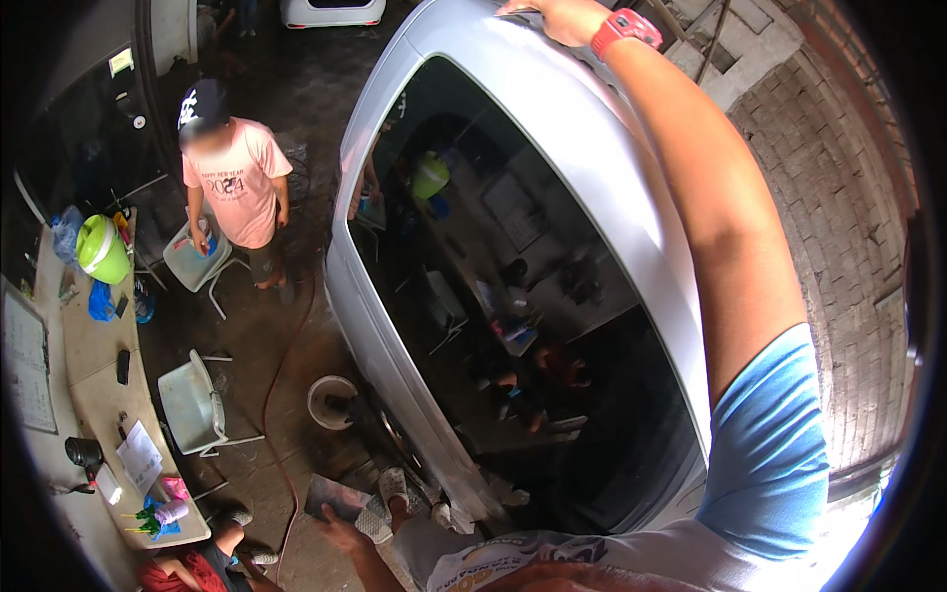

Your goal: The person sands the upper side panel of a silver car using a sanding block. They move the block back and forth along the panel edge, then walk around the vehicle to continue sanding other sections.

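Two bare hands are set well apart beside a silver car (538, 74). The right hand (569, 22), wearing a red wristwatch (627, 33), reaches the bodywork's upper edge, fingers slightly bent; whether they grip anything, I cannot tell. Below and left of those fingers begins the dark window glass (523, 266), its long axis slanting toward lower right. The left hand (343, 533), farther from the bodywork, pinches a flat greyish sheet (337, 494) above the floor (286, 503), fingers closed along its lower edge.

One red wristwatch (627, 32), chunky case and strap, right wrist. One T-shirt (523, 557): pale front, dark and yellow lettering; light-blue short right sleeve (769, 444). Grey shorts (434, 548). Pale perforated clog (393, 486).
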Available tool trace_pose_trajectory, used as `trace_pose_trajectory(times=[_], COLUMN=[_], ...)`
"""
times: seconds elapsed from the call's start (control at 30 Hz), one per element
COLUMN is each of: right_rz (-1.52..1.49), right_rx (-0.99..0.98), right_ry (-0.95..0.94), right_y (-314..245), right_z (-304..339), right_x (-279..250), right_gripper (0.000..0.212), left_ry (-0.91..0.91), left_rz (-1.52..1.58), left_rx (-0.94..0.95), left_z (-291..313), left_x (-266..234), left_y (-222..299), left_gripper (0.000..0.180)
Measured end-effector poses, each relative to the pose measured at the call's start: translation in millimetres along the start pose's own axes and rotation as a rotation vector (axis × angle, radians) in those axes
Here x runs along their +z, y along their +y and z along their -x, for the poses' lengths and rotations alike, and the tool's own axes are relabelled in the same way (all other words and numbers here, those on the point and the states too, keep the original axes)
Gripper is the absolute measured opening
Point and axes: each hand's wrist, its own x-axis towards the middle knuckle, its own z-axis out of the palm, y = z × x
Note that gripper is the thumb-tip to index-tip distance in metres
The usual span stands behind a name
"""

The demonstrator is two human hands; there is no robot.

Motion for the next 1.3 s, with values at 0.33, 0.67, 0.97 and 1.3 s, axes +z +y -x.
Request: trace_pose_trajectory(times=[0.33, 0.67, 0.97, 1.3], right_rz=[-0.097, 0.078, 0.015, -0.922], right_rx=[-0.064, 0.056, 0.318, -0.057], right_ry=[-0.14, -0.165, -0.375, 0.268], right_y=[56, 76, 55, -44], right_z=[-51, -84, -112, 57], right_x=[35, 56, 101, -64], right_gripper=[0.055, 0.062, 0.053, 0.054], left_ry=[0.053, 0.007, 0.039, -0.25], left_rz=[-0.026, 0.096, 0.074, -0.161], left_rx=[-0.079, -0.002, 0.001, -0.013], left_z=[25, 29, 19, 39], left_x=[103, 150, 131, 250], left_y=[53, 77, 54, 150], left_gripper=[0.073, 0.064, 0.064, 0.079])
